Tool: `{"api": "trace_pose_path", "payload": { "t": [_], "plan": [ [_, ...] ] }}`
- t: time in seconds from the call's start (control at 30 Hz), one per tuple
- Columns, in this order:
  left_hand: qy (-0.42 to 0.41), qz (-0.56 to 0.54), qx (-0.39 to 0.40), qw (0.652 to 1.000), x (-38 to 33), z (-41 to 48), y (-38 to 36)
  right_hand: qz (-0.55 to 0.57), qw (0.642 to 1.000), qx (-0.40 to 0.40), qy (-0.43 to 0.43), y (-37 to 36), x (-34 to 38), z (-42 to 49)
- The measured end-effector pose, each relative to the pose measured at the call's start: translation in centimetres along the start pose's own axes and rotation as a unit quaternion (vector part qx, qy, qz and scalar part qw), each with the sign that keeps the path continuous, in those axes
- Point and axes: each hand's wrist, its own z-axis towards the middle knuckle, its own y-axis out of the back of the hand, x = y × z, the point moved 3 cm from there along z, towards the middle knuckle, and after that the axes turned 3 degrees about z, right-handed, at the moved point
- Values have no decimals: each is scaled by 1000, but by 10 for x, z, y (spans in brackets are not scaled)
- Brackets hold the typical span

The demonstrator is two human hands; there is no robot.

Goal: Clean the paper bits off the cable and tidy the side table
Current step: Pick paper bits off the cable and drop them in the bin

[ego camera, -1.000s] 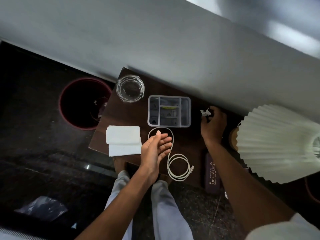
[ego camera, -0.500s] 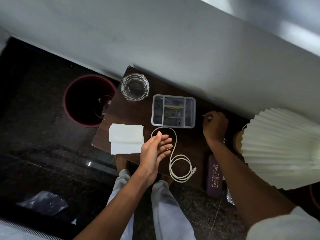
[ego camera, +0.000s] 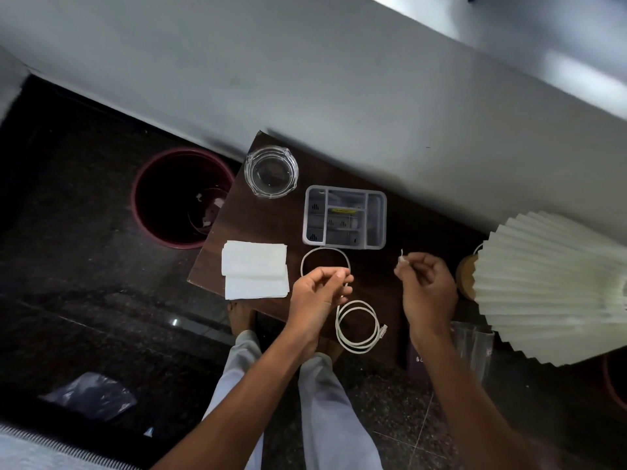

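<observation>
So the right hand (ego camera: 427, 290) is back from the wall side of the grey plastic compartment tray (ego camera: 307, 215), where it was digging around a second ago. It's now hovering just off the tray's near right corner. Thumb and forefinger are pinched on a small white scrap of paper (ego camera: 402, 256) and the other fingers are curled in.

The left hand (ego camera: 319, 293) changed too. It was flat and palm-up like a waiting dish. Now the fingers have curled in and the tips meet the thumb right over the thin white coiled cable (ego camera: 358, 349), a bit nearer the person than the tray's near edge. Honestly can't tell if it's pinching the cable, a crumb or nothing at all.

The cable itself lies on the dark wooden side table (ego camera: 258, 218). One loop is just beside the tray's near edge and the tighter coil is farther toward the person.

My read is that one more bit is off the table and the hands are closing in on each other, so the scrap is either getting passed across or dumped. The dark red round bin (ego camera: 179, 245) sits on the floor well left of the tray, past the clear glass ashtray (ego camera: 252, 184). The folded white napkins (ego camera: 254, 269) left of the tray's near corner haven't budged. The cable's too thin to say if any bits still cling to it.
</observation>
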Motion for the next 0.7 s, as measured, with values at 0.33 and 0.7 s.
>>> {"api": "trace_pose_path", "payload": {
  "t": [0.33, 0.7],
  "plan": [
    [-110, 59, 35, 992, -29, -8, 1, 11, 992, 92, 84, -33, 41, -64],
    [-74, -58, -10, 996, -44, -2, 50, -24, 980, 142, 137, -85, 70, -81]
  ]
}}
